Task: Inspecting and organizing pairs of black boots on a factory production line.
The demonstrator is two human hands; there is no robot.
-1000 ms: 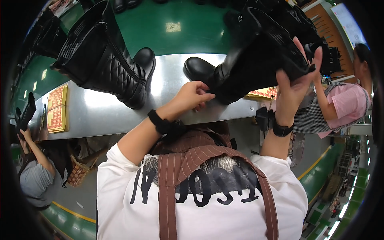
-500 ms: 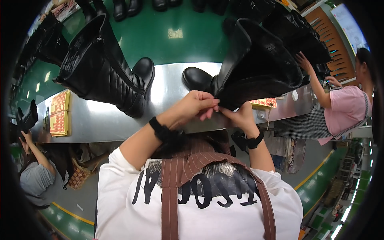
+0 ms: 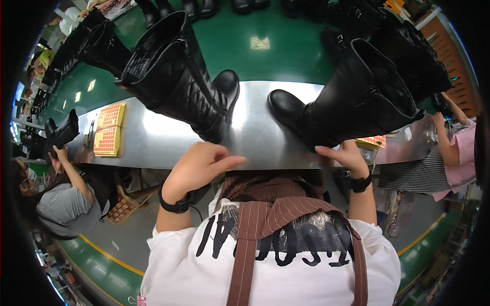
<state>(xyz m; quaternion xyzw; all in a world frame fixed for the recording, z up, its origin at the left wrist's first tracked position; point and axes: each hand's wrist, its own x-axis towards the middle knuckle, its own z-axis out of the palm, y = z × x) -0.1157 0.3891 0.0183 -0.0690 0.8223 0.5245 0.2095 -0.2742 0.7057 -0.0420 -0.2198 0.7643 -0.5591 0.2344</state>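
Two tall black boots stand on the metal-topped bench edge, toes turned toward each other. The left boot (image 3: pixel 178 76), with a quilted shaft, leans left and is not touched by either hand. My left hand (image 3: pixel 196 166) is just in front of the bench edge, right of that boot's heel. It is empty, its thumb stretched to the right and its other fingers bent. At the lower back of the right boot (image 3: pixel 352 97), my right hand (image 3: pixel 349 155) has its thumb in front, while its fingers go behind the shaft, partly hidden.
Yellow cards with red-orange dots (image 3: pixel 108 130) lie in a stack at the left. More black boots (image 3: pixel 403 56) crowd the green table's far side. A person at the left holds a small boot (image 3: pixel 64 130); a person in pink (image 3: pixel 459 153) works at the right.
My hands were together at the right boot's back; now they are apart, the left hand drawn away to the left. The right boot's shaft opening looks narrower. The whole view has shifted.
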